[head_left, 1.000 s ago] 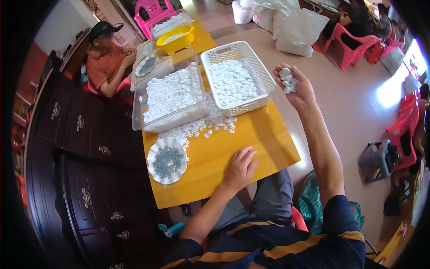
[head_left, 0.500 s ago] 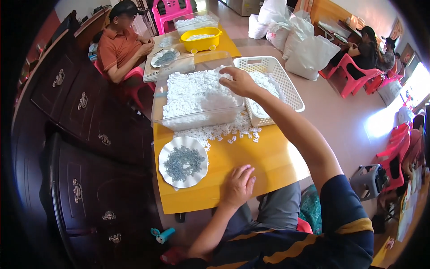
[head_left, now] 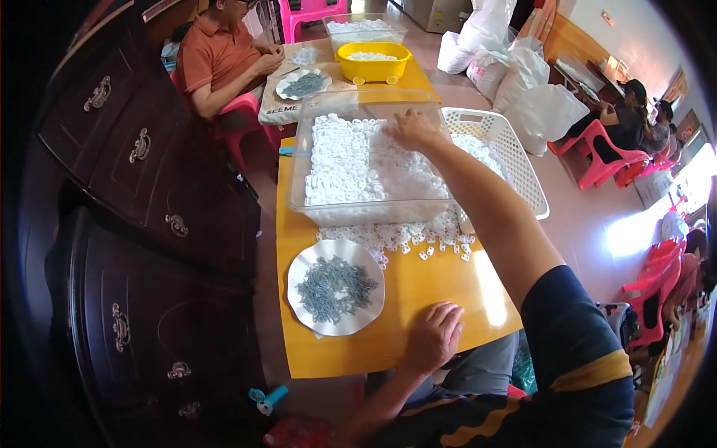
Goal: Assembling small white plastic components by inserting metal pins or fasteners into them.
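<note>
Over a large clear plastic bin [head_left: 373, 211] full of small white plastic pieces [head_left: 343, 160], my right hand [head_left: 413, 131] reaches down at the far right part of the pile. Its fingertips are among the pieces, so what they grip, if anything, is hidden. My left hand [head_left: 435, 336] rests on the near edge of the yellow table [head_left: 336, 358], fingers stretched out and nothing visible in them. To its left, a white scalloped plate [head_left: 300, 257] bears a heap of small grey metal-looking pins [head_left: 336, 287]. Loose white pieces [head_left: 418, 237] lie in front of the bin.
A white perforated basket [head_left: 526, 175] with more white pieces stands right of the bin. Beyond are a yellow tub [head_left: 373, 69], another clear bin [head_left: 366, 33] and a seated person [head_left: 224, 60]. Dark drawers [head_left: 149, 179] stand left; white sacks [head_left: 541, 116] sit on the floor.
My right hand has moved from the bin's right side onto the white pieces inside it. The view has shifted, and the left hand remains by the table's near edge.
</note>
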### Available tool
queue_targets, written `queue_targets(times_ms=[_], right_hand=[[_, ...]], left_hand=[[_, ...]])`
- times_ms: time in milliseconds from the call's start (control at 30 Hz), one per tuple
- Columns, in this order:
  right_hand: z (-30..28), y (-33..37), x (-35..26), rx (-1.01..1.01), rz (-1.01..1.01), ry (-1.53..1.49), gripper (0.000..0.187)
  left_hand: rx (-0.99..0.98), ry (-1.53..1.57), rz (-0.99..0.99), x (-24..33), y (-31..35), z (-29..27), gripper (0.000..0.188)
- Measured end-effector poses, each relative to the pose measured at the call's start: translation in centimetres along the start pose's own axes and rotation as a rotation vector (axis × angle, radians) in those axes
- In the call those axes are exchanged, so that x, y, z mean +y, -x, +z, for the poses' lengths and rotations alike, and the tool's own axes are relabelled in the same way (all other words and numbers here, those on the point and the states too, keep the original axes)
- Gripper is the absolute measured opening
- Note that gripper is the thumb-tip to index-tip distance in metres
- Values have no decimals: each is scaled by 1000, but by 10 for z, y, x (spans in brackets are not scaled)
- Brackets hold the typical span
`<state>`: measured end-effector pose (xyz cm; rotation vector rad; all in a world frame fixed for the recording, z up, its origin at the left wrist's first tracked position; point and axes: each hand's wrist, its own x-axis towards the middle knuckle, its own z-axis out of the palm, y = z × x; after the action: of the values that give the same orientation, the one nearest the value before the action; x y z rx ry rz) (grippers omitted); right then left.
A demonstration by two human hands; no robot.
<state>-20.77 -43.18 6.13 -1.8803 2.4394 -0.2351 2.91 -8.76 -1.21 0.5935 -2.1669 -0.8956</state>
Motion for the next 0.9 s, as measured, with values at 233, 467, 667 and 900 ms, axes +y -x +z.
queue_targets(times_ms=[233,467,667,900], right_hand=[[4,10,-8,-93,-10,112,83],[7,28,-24,-123,-15,130,76],[8,35,-21,-50,-61,98,57],[14,24,-11,-22,-68,10,44]], left_hand=[[15,23,3,-1,-3,0,22],[9,24,15,-3,-3,0,20],[10,25,27,0,-3,-2,19],[18,43,16,0,-2,-2,20]])
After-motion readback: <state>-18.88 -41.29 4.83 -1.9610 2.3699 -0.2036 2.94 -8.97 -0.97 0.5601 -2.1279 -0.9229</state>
